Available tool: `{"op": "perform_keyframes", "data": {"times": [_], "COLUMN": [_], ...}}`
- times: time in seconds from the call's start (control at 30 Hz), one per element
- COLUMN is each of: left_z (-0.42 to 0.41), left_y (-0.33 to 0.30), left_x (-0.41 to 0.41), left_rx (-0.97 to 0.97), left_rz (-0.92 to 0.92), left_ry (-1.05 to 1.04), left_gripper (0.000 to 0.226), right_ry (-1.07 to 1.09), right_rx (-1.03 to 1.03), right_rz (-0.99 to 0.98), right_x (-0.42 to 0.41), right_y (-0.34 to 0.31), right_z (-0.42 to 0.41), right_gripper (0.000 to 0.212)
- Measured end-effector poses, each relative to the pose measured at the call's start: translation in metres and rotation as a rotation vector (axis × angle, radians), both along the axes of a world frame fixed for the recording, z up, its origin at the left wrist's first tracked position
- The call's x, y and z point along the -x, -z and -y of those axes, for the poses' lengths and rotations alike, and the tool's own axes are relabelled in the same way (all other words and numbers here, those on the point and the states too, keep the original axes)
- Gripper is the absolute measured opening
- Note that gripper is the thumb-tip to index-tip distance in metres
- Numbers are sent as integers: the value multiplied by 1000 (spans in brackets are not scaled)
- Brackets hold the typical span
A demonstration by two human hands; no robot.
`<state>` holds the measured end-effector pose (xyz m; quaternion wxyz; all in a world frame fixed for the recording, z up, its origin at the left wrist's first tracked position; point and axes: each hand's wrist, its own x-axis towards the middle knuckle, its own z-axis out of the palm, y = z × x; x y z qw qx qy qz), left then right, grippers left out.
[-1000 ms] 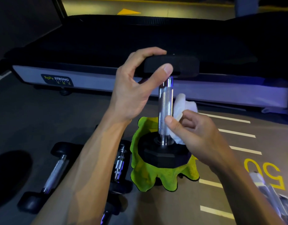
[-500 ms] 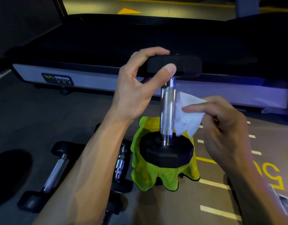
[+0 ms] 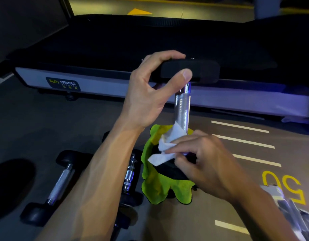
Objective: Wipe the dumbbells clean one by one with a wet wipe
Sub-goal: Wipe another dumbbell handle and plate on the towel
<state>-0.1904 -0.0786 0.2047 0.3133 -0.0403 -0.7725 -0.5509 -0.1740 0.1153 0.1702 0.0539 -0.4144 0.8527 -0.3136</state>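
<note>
Dumbbell (image 3: 182, 108) upright between hands, wipe (image 3: 165, 145) low

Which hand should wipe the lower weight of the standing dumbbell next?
The right hand. It holds the wipe low at the base of the handle, right by the lower weight. The left hand is busy gripping the top weight, keeping the dumbbell upright.

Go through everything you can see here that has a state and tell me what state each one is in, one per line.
Upright dumbbell: standing on end on the green cloth.
Green cloth: crumpled on the floor under the dumbbell.
Wet wipe: bunched, pressed at the handle's base.
Left hand: gripping the top head.
Right hand: pinching the wipe.
Left floor dumbbell: lying flat.
Second floor dumbbell: lying flat, partly hidden by the forearm.
</note>
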Motion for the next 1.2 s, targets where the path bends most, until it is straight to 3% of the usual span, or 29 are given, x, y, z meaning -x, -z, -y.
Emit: {"op": "perform_keyframes", "data": {"times": [0.1,0.23,0.33,0.53,0.63,0.77,0.93,1.03,1.2], "left_z": [1,1,-1,-1,-1,-2,-1,-3,-2], "left_y": [-1,-2,-3,-3,-4,-4,-3,-3,-2], "left_x": [-1,-2,-4,-7,-6,-5,-4,-3,-1], "left_rx": [-5,9,-11,-18,-11,-15,-40,-40,-41], "left_rz": [1,9,8,0,1,3,6,9,6], "left_ry": [-3,4,41,48,47,63,64,71,31], "left_gripper": [26,28,30,27,27,27,29,29,27], "right_ry": [16,156,233,150,205,281,288,375,399], "right_rx": [23,352,489,473,533,738,852,910,739], "right_rz": [67,-136,-247,-186,-283,-84,208,179,31], "right_x": [6,25,35,29,32,31,24,27,14], "right_y": [-12,-29,-28,2,-3,5,5,-4,12], "right_z": [6,22,30,18,20,24,18,25,19], "right_gripper": [26,20,23,33,33,42,42,44,42]}}
